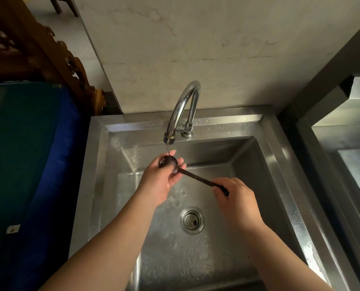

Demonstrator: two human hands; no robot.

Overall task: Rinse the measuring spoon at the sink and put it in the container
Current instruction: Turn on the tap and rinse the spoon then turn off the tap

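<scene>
Head view is showing a person standing over a steel sink [280, 156], both bare forearms reaching in from the bottom of the frame. A thin stream of water [167, 149] is running from the curved chrome tap [183, 106] at the back rim and is landing on the dark bowl of the measuring spoon [192, 175]. The left hand [162, 179] is cupping that bowl from below, fingers curled around it with the fingertips showing past its far side, directly under the tap's mouth. The spoon's long dark ridged handle is slanting down and to the right, across the open basin, into the right hand [235, 196]. The right hand is pinching the handle's end, fingers closed over it, with a short tip sticking out past the knuckles. So the spoon is being held above the basin between both hands, clear of the sink floor.

The sink floor is looking wet, with ripples near the round drain strainer [192, 220], which is lying below and between the two hands. Droplets are sitting on the rim near the tap base. To the left of the sink a blue and green surface [27, 143] is lying, and a second steel basin [351, 164] is showing at the right edge.
</scene>
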